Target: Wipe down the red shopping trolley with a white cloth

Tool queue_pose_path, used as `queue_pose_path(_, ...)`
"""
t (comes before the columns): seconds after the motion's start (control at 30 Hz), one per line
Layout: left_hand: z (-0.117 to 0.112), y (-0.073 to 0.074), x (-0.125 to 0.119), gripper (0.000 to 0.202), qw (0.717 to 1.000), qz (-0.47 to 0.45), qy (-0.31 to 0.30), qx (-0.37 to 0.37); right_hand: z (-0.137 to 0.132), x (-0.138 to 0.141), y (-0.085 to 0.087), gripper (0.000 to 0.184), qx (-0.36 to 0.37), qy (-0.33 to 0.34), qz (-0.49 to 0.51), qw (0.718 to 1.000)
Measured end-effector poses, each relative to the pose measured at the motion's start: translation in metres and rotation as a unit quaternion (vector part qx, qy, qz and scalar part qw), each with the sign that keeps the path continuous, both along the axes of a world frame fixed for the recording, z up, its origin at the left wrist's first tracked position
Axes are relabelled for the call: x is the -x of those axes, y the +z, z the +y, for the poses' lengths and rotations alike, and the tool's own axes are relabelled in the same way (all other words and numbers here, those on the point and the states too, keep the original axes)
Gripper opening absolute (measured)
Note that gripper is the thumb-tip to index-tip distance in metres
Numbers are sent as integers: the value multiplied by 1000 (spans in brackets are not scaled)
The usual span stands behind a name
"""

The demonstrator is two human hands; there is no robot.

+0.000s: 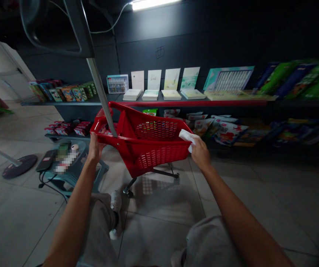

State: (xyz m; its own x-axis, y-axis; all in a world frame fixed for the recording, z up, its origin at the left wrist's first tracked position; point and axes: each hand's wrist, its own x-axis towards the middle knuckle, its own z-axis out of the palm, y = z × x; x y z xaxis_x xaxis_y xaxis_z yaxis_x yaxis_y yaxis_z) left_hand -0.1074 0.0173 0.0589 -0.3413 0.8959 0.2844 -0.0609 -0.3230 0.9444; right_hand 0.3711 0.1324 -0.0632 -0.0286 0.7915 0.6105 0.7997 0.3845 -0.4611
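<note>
A small red plastic shopping cart (153, 148) stands on the tiled floor in front of me, tipped toward me on its wheels. My left hand (95, 147) grips the cart's near left rim, fingers closed around it. My right hand (199, 152) is closed on a white cloth (187, 137) and presses it against the cart's right rim. My knees in grey trousers show at the bottom of the view.
Dark shelves (192, 101) along the wall hold sketch pads, paint sets and coloured boxes, with packets below. A low teal stool (74, 167) with a phone and small items stands at left, beside a fan base (20, 166). A metal pole (99, 89) crosses in front of the cart.
</note>
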Motion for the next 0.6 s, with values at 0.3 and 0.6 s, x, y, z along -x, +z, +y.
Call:
queue_pose_path(0.3,-2,-9,-28,105,982,-129,-119,65,-2,16,-14,60,33,-166,298,939)
queue_pose_path(0.6,7,-5,-50,109,987,-113,-85,75,-39,123,-10,68,16,-18,288,957)
